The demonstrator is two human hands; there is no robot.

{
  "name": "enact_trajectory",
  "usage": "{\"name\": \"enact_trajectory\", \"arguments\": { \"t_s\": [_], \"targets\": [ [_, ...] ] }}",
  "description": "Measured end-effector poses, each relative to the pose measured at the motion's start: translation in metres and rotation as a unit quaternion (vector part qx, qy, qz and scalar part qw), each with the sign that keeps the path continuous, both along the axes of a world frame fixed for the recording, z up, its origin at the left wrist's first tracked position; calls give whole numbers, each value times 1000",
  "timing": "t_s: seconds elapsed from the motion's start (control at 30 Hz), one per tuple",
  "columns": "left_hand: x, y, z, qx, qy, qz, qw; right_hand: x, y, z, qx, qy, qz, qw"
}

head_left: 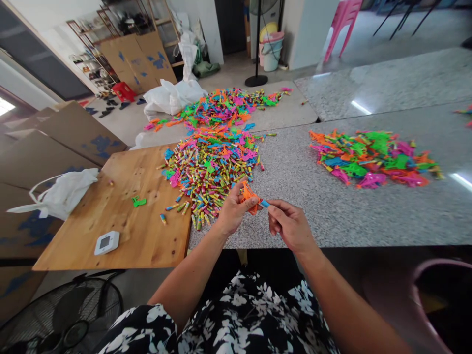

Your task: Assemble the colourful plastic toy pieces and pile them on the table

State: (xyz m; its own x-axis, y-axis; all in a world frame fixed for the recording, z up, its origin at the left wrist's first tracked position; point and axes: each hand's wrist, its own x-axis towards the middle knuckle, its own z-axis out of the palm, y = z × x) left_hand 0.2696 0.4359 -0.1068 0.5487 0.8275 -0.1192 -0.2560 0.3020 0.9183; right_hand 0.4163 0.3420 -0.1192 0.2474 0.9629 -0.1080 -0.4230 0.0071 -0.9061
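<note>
Near the table's front edge my left hand point(233, 209) is closed around an orange toy gun point(250, 194). Between the thumb and fingers of my right hand point(291, 222) is a small blue-banded tube point(264, 202), its far end against the toy gun; whether it sits inside the gun I cannot tell. Just beyond my left hand spreads a heap of small printed tubes point(206, 187) in yellow, red and blue. Behind it lies a pile of toy guns point(224, 108) in orange, pink, green and blue. More toy guns point(372, 157), several with tubes among them, lie to the right.
A wooden board point(125, 172) on the left bears a green toy gun point(138, 201) and a white digital device point(106, 242). White plastic bags point(73, 191) and cardboard boxes point(62, 132) stand beyond it. A black fan point(70, 314) and a pink tub point(416, 285) flank me below.
</note>
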Motion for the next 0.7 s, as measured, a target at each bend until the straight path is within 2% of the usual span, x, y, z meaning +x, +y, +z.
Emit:
{"name": "enact_trajectory", "arguments": {
  "t_s": [0.17,0.23,0.33,0.43,0.6,0.7],
  "targets": [
    [0,-3,-2,14,25,28,999,7,-4,4,3,-173,9,985],
    [1,-6,-4,10,10,48,999,6,-6,5,6,-201,14,980],
    [3,-8,-6,27,3,72,997,4,-8,4,5,-205,9,979],
    [5,-9,-8,30,24,66,997,2,-9,-1,2,-213,-2,977],
    [5,-12,-12,10,39,79,996,2,-5,-14,-8,-116,19,993],
    [5,-13,-13,4,36,80,996,2,-1,-14,-14,-106,27,994]
  ]
}}
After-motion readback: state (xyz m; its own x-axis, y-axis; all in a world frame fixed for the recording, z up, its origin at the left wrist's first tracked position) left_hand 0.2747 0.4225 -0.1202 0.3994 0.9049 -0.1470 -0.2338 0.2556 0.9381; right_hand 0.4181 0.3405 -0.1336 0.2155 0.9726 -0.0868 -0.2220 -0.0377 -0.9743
